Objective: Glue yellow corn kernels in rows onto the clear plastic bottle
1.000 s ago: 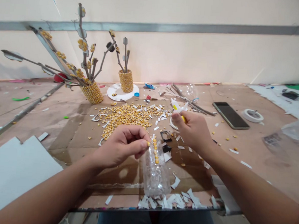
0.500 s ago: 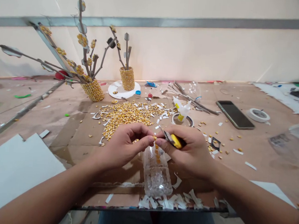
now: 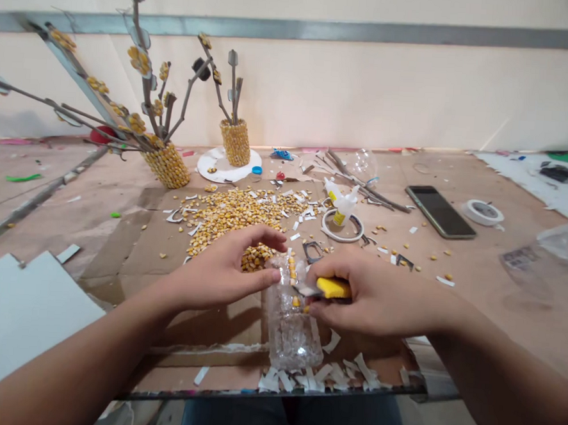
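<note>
A clear plastic bottle lies on the cardboard near the table's front edge, with a short row of corn kernels along its upper side. My right hand is closed around a yellow utility knife, its blade side pointing left over the bottle. A kernel shows by the right thumb tip; whether it is pinched there I cannot tell. At the bottle's left side, my left hand has thumb and fingers apart with nothing between them. Just beyond it spreads a pile of loose corn kernels.
Two kernel-covered pots with twigs, a larger one and a smaller one, stand at the back. Small glue bottles, a tape roll, a phone and white tape lie rightward. White sheets lie front left.
My hands have parted from their meeting point above the bottle, where fingertips held a kernel. The left has opened; the right has lowered toward the bottle with the knife. The view has shifted slightly.
</note>
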Tool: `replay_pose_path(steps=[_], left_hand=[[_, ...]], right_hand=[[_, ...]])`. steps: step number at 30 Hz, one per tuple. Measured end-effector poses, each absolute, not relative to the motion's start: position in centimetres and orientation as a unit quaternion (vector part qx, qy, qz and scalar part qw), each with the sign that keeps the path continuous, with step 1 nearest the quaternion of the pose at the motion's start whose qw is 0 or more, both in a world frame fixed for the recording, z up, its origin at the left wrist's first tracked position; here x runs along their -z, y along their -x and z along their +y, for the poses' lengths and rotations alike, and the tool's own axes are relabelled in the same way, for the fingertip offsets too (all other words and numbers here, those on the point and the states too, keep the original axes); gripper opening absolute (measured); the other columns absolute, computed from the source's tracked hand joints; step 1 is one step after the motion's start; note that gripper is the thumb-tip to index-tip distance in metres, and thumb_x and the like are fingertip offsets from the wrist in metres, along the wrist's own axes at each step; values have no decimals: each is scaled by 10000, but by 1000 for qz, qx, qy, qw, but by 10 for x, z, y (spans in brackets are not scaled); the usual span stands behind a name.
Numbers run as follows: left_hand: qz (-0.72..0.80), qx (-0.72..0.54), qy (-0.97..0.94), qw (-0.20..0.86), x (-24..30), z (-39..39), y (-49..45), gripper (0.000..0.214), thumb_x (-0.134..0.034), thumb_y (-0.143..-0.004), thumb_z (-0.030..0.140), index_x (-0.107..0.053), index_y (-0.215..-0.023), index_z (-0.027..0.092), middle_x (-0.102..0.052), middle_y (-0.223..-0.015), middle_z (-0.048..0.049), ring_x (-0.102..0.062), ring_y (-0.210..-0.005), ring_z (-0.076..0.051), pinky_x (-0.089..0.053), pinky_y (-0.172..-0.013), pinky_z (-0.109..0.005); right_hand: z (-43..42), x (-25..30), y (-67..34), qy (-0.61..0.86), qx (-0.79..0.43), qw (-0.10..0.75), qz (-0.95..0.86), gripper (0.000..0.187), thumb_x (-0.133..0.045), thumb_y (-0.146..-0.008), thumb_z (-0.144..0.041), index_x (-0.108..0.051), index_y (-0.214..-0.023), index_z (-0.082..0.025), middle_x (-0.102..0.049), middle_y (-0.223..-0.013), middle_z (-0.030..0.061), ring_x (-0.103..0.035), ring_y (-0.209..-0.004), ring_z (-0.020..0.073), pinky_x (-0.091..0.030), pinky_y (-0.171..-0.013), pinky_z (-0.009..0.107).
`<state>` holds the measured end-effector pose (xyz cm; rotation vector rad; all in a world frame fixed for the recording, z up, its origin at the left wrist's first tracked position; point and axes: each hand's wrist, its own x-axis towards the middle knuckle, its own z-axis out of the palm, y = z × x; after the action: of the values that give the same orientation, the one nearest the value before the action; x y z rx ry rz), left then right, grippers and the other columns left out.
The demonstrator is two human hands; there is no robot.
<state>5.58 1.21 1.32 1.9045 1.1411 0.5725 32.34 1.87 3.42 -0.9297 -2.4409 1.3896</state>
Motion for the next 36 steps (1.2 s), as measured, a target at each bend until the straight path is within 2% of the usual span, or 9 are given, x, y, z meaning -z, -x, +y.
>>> replay_pose_path(steps=[3,6,13,22,26,36], left_hand=[[456,-174,-765,421,-13,13,-54,511,-793,-893,458,-686,-1326,208,-760,-1352,-111,-706,-1266,-313,-521,-1137,-527],[459,-154,-772,411,-12,13,-55,493,-789,-894,458,-711,-1315,213,-771,-1346,-105,-706,-1265,-321,-515,-1145,-537],[444,-165,-776,416,-13,15,-58,396,-799,-892,404,-746,-1220,188,-809,-1176,-84,-748,-1084,-272,-571,-1010,-456],[454,-165,-777,405,-13,13,-57,416,-807,-898,426,-756,-1241,197,-821,-1195,-105,-759,-1095,-287,-574,-1009,-465],[453,-169,-778,401,-12,14,-58,404,-819,-896,428,-762,-1232,210,-828,-1187,-100,-771,-1083,-285,-589,-988,-450],[438,-175,-782,407,-14,14,-59,374,-812,-908,399,-754,-1232,220,-836,-1187,-84,-779,-1086,-274,-590,-995,-433]], right_hand=[[17,-34,-321,319,-472,54,-820,137,-711,-888,-219,-674,-758,-196,-530,-638,-68,-463,-599,96,-362,-567,234],[16,-33,-319,331,-467,53,-818,182,-723,-907,-271,-676,-750,-195,-551,-643,-61,-467,-604,101,-364,-575,243],[18,-30,-317,345,-493,74,-795,153,-723,-863,-208,-644,-733,-191,-554,-629,-71,-471,-591,95,-352,-562,233],[18,-30,-314,343,-503,104,-786,113,-706,-829,-152,-637,-747,-191,-553,-645,-64,-514,-606,108,-378,-571,234],[17,-31,-314,348,-508,105,-781,135,-763,-831,-178,-652,-754,-193,-574,-649,-62,-520,-603,111,-376,-563,238],[18,-32,-313,348,-493,126,-787,197,-795,-820,-142,-627,-731,-194,-548,-635,-83,-477,-595,90,-330,-555,233]])
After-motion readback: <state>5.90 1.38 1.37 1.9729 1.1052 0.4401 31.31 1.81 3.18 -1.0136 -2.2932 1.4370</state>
